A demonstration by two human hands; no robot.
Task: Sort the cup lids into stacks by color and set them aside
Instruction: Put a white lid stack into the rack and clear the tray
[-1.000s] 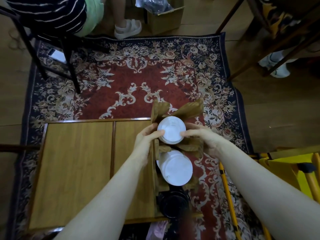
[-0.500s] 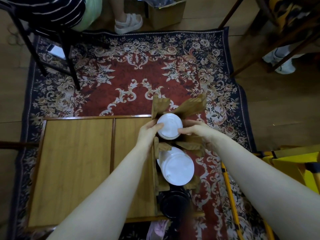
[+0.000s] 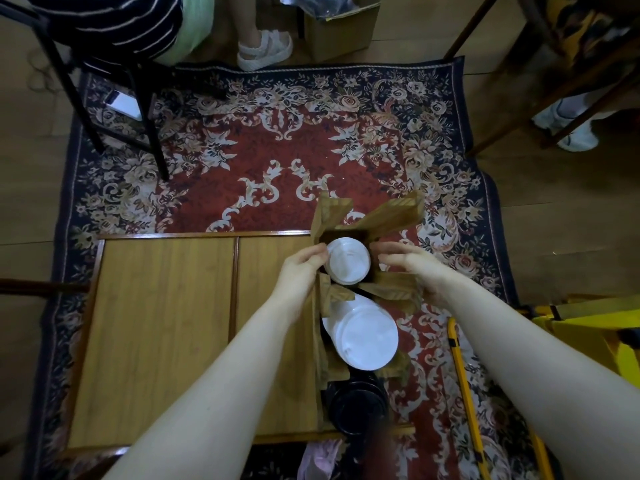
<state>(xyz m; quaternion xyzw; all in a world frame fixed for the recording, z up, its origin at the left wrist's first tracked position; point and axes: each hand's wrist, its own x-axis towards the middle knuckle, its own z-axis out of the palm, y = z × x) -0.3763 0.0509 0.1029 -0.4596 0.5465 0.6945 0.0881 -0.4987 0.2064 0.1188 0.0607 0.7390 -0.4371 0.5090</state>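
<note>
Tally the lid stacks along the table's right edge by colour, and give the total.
White lid stacks: 2, the far one and the near one
Black lid stacks: 1
Total: 3 stacks

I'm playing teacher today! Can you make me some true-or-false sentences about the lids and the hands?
1. The far white lids sit between the left hand and right hand. True.
2. The black lids are farthest from the person. False: they are nearest.
3. The near white lids lie between the far white ones and the black ones. True.
4. The right hand holds a black lid. False: it is beside the far white lids.
5. The table is blue. False: it is brown wood.
</note>
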